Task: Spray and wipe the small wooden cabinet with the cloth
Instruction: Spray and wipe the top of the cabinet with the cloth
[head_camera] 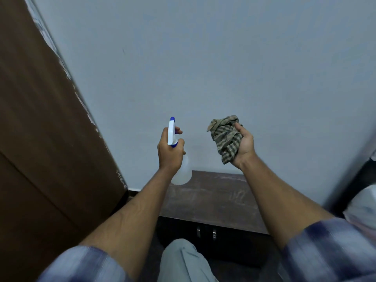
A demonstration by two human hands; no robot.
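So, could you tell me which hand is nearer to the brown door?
Left. The left hand, gripping the spray bottle, is on the side of the door; the right hand, holding the checked cloth, is farther away.

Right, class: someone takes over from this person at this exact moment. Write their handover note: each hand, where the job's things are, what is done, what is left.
Left hand: shut on the spray bottle, held up, nozzle toward the wall.
Right hand: shut on the bunched checked cloth, raised, off any surface.
Small wooden cabinet: below both hands, against the wall; its top looks dusty and streaked.
Done: tools in hand; no clear sign of spraying or wiping.
Left: spray the top, wipe it, then the front.
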